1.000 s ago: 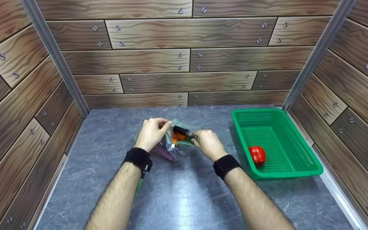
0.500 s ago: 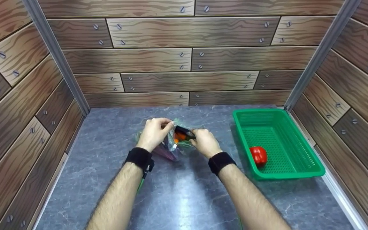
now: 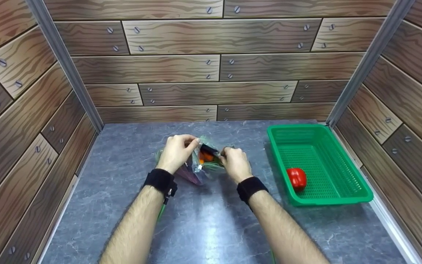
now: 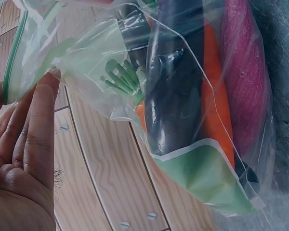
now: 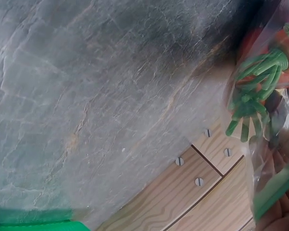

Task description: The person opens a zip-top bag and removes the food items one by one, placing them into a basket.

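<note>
A clear plastic zip bag stands on the grey table, holding a dark aubergine, an orange carrot with green leaves and a purple vegetable. My left hand pinches the bag's top edge on the left side. My right hand pinches the top edge on the right side. The two hands hold the bag's mouth between them. In the left wrist view the fingers lie against the plastic by the green zip strip.
A green perforated basket stands at the right of the table with a red bell pepper inside. Wood-patterned walls close in the left, back and right sides.
My right hand has shifted slightly left, toward the left hand, along the bag's top. The left hand and the bag have hardly moved.
</note>
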`<control>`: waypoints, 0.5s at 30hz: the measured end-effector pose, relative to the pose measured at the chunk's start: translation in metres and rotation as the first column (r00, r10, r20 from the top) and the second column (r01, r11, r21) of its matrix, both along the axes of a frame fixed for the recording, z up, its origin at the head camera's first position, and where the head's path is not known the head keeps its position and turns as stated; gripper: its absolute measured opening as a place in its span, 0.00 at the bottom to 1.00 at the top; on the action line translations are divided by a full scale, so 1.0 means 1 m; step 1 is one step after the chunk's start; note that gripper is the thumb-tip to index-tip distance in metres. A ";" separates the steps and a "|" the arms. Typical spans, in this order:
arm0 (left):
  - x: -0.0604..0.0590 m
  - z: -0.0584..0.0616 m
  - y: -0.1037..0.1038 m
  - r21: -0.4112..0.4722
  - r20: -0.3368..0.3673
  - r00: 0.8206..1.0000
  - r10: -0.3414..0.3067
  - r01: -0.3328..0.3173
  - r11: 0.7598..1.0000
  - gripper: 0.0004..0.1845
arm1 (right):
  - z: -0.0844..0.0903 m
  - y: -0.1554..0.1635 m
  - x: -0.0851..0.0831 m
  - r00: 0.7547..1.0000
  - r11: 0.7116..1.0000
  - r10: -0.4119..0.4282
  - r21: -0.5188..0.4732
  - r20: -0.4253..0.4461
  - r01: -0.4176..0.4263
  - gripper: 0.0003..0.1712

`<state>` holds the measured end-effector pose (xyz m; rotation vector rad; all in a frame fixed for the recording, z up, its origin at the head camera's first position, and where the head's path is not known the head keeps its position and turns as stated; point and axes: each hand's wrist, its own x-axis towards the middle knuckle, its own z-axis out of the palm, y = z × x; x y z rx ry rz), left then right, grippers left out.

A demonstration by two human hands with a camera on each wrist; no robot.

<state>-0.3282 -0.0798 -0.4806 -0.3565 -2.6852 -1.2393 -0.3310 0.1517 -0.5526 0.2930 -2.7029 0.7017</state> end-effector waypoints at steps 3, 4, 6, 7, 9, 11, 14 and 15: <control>0.000 0.000 0.000 0.004 0.004 1.000 0.002 -0.002 1.000 0.15 | -0.001 -0.001 0.003 1.000 1.000 0.006 -0.008 -0.028 -0.006 0.05; 0.000 0.000 0.000 0.004 0.004 1.000 0.002 -0.002 1.000 0.15 | -0.001 -0.001 0.004 0.999 1.000 0.006 -0.010 -0.037 -0.007 0.05; 0.000 0.000 0.000 0.000 0.002 1.000 0.007 -0.007 1.000 0.15 | 0.000 -0.002 0.006 0.999 1.000 0.007 -0.015 -0.048 -0.008 0.04; 0.000 0.000 0.000 -0.002 0.001 1.000 0.008 -0.008 1.000 0.15 | 0.000 -0.003 0.007 0.999 1.000 0.009 -0.021 -0.051 -0.010 0.04; 0.000 -0.001 -0.001 -0.005 0.001 1.000 0.012 -0.012 1.000 0.15 | 0.002 -0.003 0.009 0.998 0.999 0.013 -0.030 -0.061 -0.015 0.03; 0.000 -0.001 -0.001 -0.003 0.007 1.000 0.015 -0.015 1.000 0.15 | 0.004 -0.003 0.012 0.997 0.999 0.016 -0.033 -0.072 -0.018 0.03; 0.000 -0.002 -0.003 0.001 0.019 1.000 0.017 -0.017 1.000 0.15 | 0.009 0.000 0.018 0.996 0.999 0.019 -0.036 -0.091 -0.022 0.02; 0.000 -0.002 -0.004 0.002 0.022 1.000 0.019 -0.019 1.000 0.15 | 0.011 0.001 0.021 0.996 0.999 0.017 -0.037 -0.092 -0.020 0.02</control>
